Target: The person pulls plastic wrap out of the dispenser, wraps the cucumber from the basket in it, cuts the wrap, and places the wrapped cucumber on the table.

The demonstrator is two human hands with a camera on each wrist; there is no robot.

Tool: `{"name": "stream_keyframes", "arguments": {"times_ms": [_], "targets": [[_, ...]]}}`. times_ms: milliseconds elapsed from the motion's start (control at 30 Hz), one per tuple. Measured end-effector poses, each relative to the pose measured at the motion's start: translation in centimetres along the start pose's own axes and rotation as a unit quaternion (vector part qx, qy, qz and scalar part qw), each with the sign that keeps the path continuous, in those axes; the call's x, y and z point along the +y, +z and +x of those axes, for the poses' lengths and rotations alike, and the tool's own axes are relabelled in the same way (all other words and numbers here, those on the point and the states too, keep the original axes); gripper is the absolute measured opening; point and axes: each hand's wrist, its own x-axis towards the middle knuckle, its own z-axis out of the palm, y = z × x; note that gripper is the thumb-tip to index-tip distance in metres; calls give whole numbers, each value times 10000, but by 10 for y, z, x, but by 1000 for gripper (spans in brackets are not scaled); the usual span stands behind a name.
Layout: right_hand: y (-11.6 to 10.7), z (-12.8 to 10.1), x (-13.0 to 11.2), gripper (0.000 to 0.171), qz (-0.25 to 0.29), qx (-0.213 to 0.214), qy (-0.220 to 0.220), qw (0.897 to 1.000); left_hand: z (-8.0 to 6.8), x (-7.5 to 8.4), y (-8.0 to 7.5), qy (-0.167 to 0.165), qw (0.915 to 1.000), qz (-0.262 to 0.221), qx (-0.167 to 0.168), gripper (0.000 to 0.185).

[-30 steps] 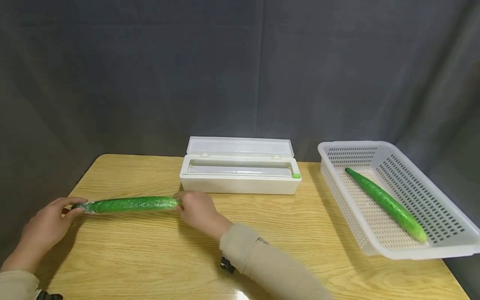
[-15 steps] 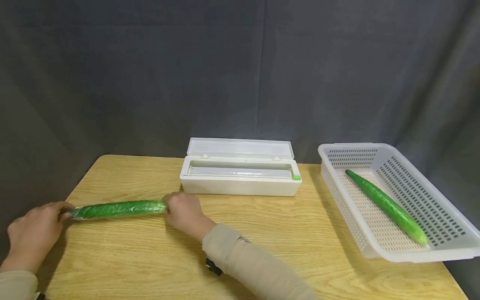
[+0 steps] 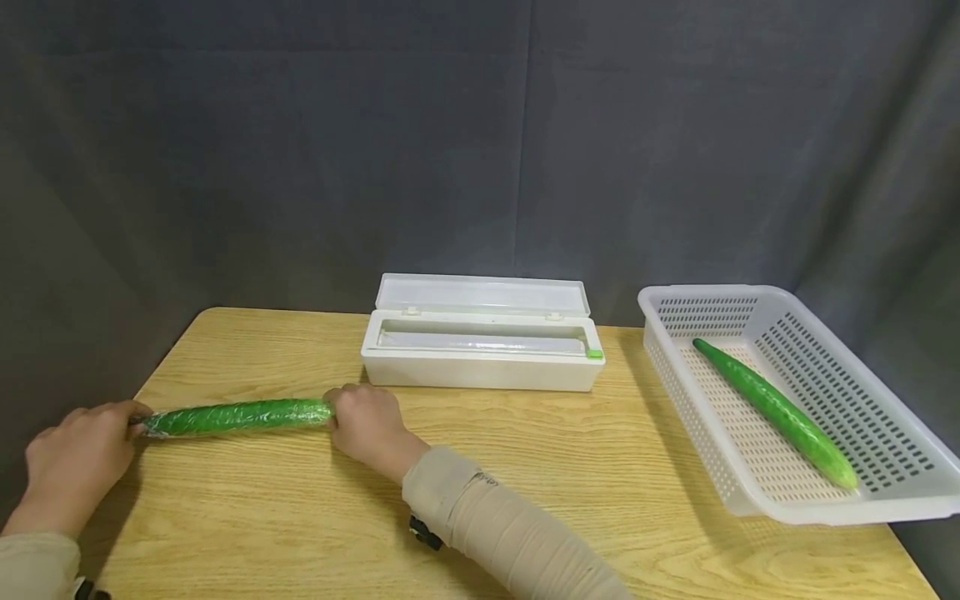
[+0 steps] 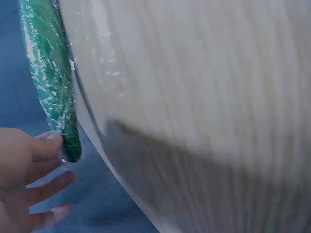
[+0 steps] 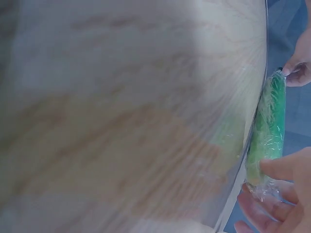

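Note:
A long cucumber (image 3: 240, 417) in shiny cling film lies crosswise between my hands at the left of the table. At its dark, narrow end, my left hand (image 3: 78, 458) pinches the tip; the left wrist view shows the thumb (image 4: 51, 143) on the film and the other fingers spread apart. My right hand (image 3: 371, 425) grips the paler end. Crumpled film (image 5: 265, 190) sticks out past that end, between the thumb and fingers, in the right wrist view. The fingertips of both hands are mostly hidden in the head view.
Behind the hands, a white cling film dispenser (image 3: 480, 373) stands with its lid (image 3: 483, 294) raised and a roll inside. At the right, a white perforated basket (image 3: 690, 408) holds another cucumber (image 3: 776, 412). A dark curtain (image 3: 480, 150) hangs behind the wooden table (image 3: 600, 475).
Both hands have shifted left and slightly nearer with the wrapped cucumber. The left hand has turned, so its back now faces up. Over the last half second they have barely moved.

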Motion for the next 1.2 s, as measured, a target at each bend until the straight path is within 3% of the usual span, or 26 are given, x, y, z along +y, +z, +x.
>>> {"name": "stream_keyframes", "arguments": {"times_ms": [200,300,467,633,867,1067,1200], "targets": [[-2,-3,-2,30,-186,-66,-49,9998,2,5,-7,-194,9985,142,-500,27],[-4,-6,-3,36,-313,-75,-69,9995,1,7,-11,-187,9981,71,-589,31],[-10,-9,-4,44,-323,-160,167,9992,-4,15,-13,-69,9992,-24,-404,31],[-18,-16,1,40,71,-115,317,9994,-8,29,-16,179,9995,-210,-136,30],[-32,-26,13,31,525,220,198,9982,-12,55,-22,861,9925,-840,203,28],[-47,-37,23,25,739,517,-13,9959,-13,83,-24,1198,9853,-1097,519,26],[-54,-43,31,24,698,720,-191,9948,-13,99,-26,1371,9815,-1239,505,26]]}}
